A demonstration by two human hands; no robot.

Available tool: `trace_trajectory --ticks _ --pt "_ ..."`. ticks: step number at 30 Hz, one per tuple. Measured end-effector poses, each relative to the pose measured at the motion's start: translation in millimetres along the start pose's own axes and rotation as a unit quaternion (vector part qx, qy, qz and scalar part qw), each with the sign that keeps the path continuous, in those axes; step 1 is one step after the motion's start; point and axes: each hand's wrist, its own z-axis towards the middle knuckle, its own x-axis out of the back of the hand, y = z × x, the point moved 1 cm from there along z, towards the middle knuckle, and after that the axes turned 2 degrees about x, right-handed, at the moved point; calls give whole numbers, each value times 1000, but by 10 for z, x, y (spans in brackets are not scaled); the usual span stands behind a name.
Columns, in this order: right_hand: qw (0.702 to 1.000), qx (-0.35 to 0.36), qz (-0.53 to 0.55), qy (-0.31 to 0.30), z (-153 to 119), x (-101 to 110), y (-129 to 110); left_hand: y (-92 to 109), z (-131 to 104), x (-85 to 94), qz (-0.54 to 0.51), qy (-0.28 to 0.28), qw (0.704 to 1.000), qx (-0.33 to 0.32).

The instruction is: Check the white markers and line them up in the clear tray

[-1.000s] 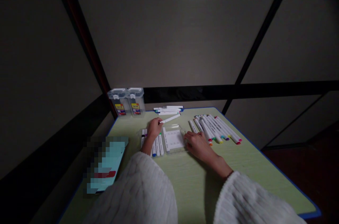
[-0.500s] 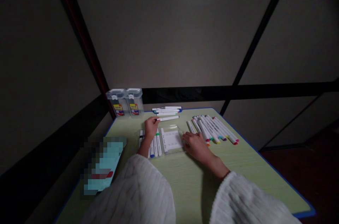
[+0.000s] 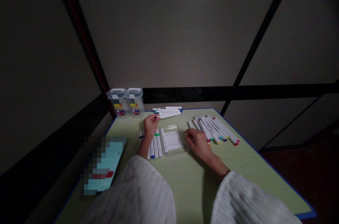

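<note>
My left hand (image 3: 150, 125) is closed in a pinch on the dark-tipped left end of a white marker (image 3: 171, 114), held just in front of a small pile of white markers (image 3: 169, 108). Below that hand, a clear case holding several upright markers (image 3: 156, 148) is partly covered by my forearm. Beside it lies a clear plastic tray (image 3: 182, 150) with a white insert and one marker along its left side. At the tray's right edge, my right hand (image 3: 198, 143) has its fingers curled, covering the lower part of a loose marker (image 3: 190, 125). Anything between those fingertips is hidden.
Several white markers with coloured ends (image 3: 215, 128) lie in a heap at right. Two clear lidded boxes (image 3: 124, 102) stand at the back left corner. A blurred pale-blue item (image 3: 111, 160) rests on the left of the green, blue-edged table (image 3: 190, 188). A wall panel rises behind.
My left hand has lifted its marker slightly toward the back pile. My right hand has moved a little right and up, off the tray's edge toward the loose markers.
</note>
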Motion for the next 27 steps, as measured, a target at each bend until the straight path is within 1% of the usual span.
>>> trace_trajectory --ticks 2,3,6,9,13,16,18,23,27 --pt "994 -15 98 36 14 -20 41 43 14 1 -12 -16 1000 2" --pt "987 -27 151 51 23 -38 65 69 20 2 -19 -25 1000 1" --pt "947 -76 300 88 59 -118 157 153 31 6 -37 -58 998 -2" --pt "907 -120 385 125 94 -194 235 239 25 15 -54 -95 994 -6" --pt "869 -165 448 128 116 -211 240 339 -4 44 -69 -146 987 -8" --pt "848 -186 478 130 118 -164 194 404 -28 74 -71 -175 982 -7" --pt "835 -191 496 142 117 -128 169 439 -36 92 -69 -189 980 -5" --pt "808 -184 534 169 115 -81 150 490 -31 124 -62 -207 976 5" --pt "799 -182 548 168 113 -79 161 503 -30 157 -60 -210 976 9"
